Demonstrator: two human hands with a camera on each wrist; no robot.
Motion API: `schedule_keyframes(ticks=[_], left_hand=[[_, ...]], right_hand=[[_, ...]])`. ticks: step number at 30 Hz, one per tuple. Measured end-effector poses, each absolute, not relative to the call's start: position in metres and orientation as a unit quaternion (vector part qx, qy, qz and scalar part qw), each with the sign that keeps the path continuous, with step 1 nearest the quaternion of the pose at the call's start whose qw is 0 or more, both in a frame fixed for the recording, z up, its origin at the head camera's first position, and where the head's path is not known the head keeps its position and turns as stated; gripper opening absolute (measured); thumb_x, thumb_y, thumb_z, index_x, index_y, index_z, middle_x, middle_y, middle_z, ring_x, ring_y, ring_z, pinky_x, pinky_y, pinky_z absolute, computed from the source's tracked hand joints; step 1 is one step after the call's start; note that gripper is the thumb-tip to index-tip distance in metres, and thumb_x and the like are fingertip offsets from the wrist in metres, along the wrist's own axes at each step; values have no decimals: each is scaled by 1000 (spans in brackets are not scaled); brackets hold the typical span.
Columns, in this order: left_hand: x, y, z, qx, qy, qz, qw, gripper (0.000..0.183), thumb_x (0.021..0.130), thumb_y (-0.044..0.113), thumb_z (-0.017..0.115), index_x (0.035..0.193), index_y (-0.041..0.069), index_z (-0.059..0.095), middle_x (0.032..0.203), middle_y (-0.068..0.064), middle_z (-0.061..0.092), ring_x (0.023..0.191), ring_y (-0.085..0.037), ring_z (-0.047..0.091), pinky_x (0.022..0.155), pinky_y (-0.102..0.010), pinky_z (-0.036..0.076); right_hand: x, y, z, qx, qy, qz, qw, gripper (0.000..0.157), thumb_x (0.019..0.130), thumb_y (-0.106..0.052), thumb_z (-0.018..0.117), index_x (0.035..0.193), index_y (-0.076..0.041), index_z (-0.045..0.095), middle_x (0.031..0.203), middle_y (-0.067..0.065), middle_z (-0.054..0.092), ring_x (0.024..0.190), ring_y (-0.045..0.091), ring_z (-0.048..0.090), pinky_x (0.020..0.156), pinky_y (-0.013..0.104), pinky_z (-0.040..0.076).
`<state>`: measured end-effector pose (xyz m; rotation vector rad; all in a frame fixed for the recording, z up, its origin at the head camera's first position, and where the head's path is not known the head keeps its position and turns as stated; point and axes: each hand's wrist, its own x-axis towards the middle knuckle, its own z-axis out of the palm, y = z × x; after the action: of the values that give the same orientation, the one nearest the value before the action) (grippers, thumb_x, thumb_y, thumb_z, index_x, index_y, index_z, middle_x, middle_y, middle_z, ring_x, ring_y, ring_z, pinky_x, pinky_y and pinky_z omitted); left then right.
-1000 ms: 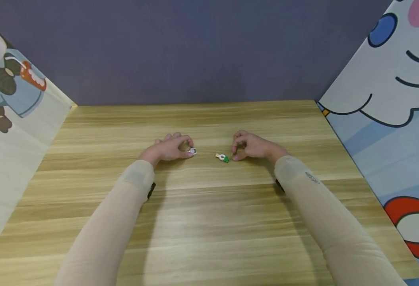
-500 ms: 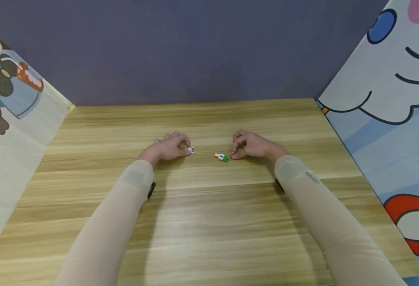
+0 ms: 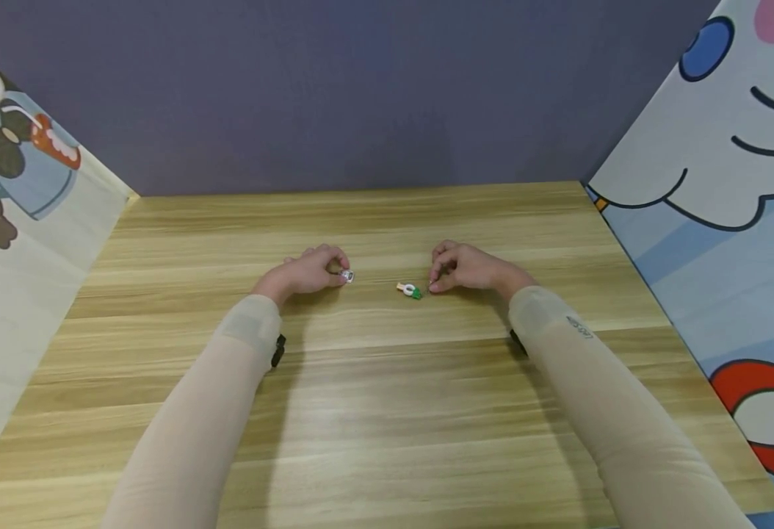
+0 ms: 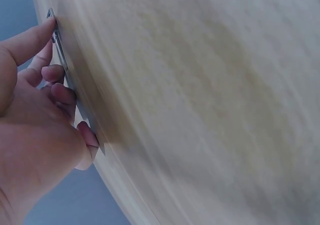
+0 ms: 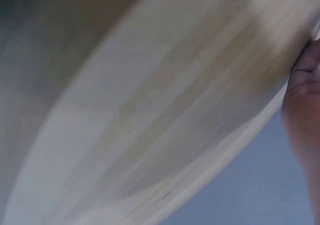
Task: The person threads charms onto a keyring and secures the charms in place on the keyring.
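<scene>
Left arm stretched forward over desk [image 3: 387, 419], left hand [image 3: 309, 272] turned inward, thumb and index pinching small metal piece [image 3: 347, 276], other fingers bent toward desk surface. Right arm reached in from opposite side, right hand [image 3: 464, 267] bent inward, thumb and index drawn together; whether they gripped anything, could not tell. Green-and-white charm [image 3: 415, 292] lay on desk between hands, just beside right fingertips, well apart from left.

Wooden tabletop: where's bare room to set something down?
Free: near stretch between beige sleeves; far strip before the dark bluish panel. Crowded: the middle, where a small white and green piece lies between left hand and right hand.
</scene>
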<state>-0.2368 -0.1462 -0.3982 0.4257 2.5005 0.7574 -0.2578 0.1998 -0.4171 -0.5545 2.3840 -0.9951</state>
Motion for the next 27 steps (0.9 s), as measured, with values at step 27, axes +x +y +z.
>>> schedule_keyframes(ticks=[27], left_hand=[[-238, -140, -397, 151, 923, 263, 238, 29, 115, 35, 42, 125, 17, 62, 140, -13, 54, 141, -42, 40, 121, -82, 3]], right_hand=[[-257, 203, -413, -203, 866, -374, 262, 29, 112, -17, 55, 108, 4, 76, 140, 16, 47, 125, 30, 44, 74, 28, 47]])
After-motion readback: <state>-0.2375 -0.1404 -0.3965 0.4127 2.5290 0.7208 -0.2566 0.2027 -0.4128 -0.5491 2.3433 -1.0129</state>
